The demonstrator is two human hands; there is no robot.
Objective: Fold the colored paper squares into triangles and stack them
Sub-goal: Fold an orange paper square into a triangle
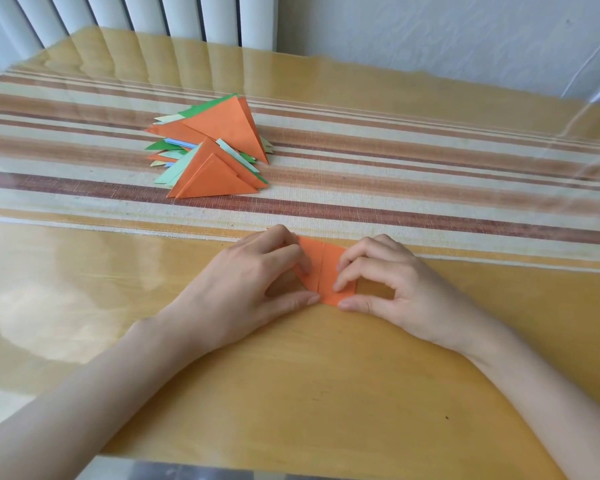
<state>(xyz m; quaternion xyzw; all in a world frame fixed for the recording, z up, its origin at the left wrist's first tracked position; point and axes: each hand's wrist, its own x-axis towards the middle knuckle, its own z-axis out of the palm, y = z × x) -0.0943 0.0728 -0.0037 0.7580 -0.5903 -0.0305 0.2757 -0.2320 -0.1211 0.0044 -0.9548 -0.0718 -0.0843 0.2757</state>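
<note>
Behind the far-left corner of the tabletop [326, 358]: a white radiator [136, 15]. A striped cloth [395, 161] runs across the tabletop. On it, left of ctr and toward the far edge, sits the pile of folded triangles [219, 147], orange on top w/ green, pale green and blue edges poking out below, stacked unevenly.

Nearer me, about mid-tabletop and just at the cloth's near border, my left hand [253, 282] bends over the orange paper [326, 268]. The fingers are curled, tips pressing down on the sheet's left part, thumb tip against its near point. The paper lies flat on the tabletop btwn both hands, w/ a straight line running down its middle; can't tell if that's a crease or an edge. Its outer parts are hidden under my fingers.

My right hand [392, 285] mirrors the left: fingers curled, tips on the sheet's right part, thumb at the near edge, pinching. The two thumb tips sit close, not touching. Beyond the far-right corner: a pale wall [430, 29].
</note>
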